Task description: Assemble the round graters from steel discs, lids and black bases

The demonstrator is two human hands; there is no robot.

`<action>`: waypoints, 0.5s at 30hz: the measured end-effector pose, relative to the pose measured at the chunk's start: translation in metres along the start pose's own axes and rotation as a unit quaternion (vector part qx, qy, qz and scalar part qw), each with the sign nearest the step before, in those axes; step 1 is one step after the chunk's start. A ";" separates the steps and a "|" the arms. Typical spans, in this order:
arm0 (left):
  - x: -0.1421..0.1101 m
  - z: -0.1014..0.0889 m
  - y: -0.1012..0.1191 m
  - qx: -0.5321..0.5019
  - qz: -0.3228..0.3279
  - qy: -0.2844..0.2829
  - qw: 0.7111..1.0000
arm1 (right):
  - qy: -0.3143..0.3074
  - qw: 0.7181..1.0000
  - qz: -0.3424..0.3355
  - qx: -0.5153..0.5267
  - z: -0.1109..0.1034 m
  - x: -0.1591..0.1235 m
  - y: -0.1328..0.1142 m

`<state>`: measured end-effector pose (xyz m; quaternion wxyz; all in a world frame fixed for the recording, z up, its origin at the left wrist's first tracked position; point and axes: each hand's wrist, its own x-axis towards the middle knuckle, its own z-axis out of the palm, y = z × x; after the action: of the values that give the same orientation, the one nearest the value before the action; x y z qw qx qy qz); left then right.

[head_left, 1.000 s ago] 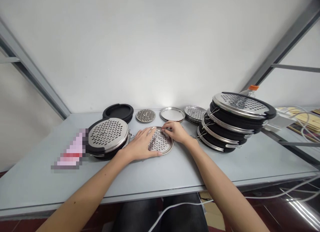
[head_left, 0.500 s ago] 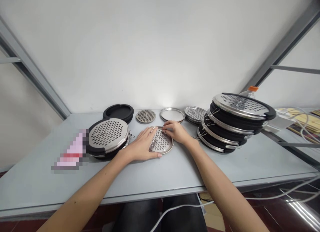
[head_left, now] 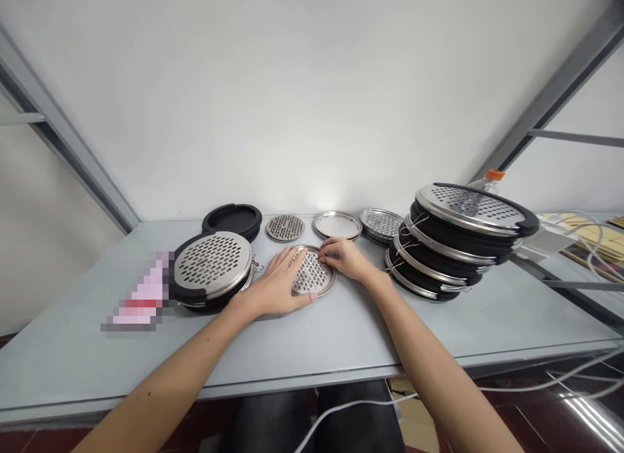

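A round perforated metal grater disc [head_left: 312, 275] with a raised rim lies on the table between my hands. My left hand [head_left: 279, 285] spans its left side, with the fingers on the far left part and the thumb along the near rim. At the disc's far right edge, the curled fingers of my right hand [head_left: 344, 258] pinch the rim; their tips are partly hidden. To the left, a grater disc in a black ring [head_left: 213, 261] with a wire clasp tops a short stack. Just beyond my hands lies a spiky grater disc [head_left: 285, 228].
Black round bowls [head_left: 232, 222], plain metal rings [head_left: 337, 224] and stacked perforated discs [head_left: 381, 224] line the wall. A tall leaning stack of black-and-metal grater containers [head_left: 446, 245] stands right, before a bottle with an orange cap [head_left: 494, 175]. A blurred pink item [head_left: 141, 297] lies left.
The grater disc has shifted very slightly away from me under both hands. My right fingers have curled a little more at its rim. The surrounding stacks stay put.
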<state>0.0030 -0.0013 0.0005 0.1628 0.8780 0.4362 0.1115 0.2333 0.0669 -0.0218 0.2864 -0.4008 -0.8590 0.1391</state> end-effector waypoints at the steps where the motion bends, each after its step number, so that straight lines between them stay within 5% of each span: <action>1: 0.000 0.000 0.000 0.005 -0.004 0.003 1.000 | -0.001 1.000 0.000 0.000 0.000 0.000 0.000; 15: 0.000 0.003 -0.006 0.009 -0.017 -0.030 0.999 | 0.003 0.998 -0.038 -0.040 -0.001 -0.001 -0.002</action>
<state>-0.0005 0.0022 -0.0044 0.1699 0.8750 0.4466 0.0784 0.2327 0.0646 -0.0205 0.2779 -0.3796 -0.8776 0.0925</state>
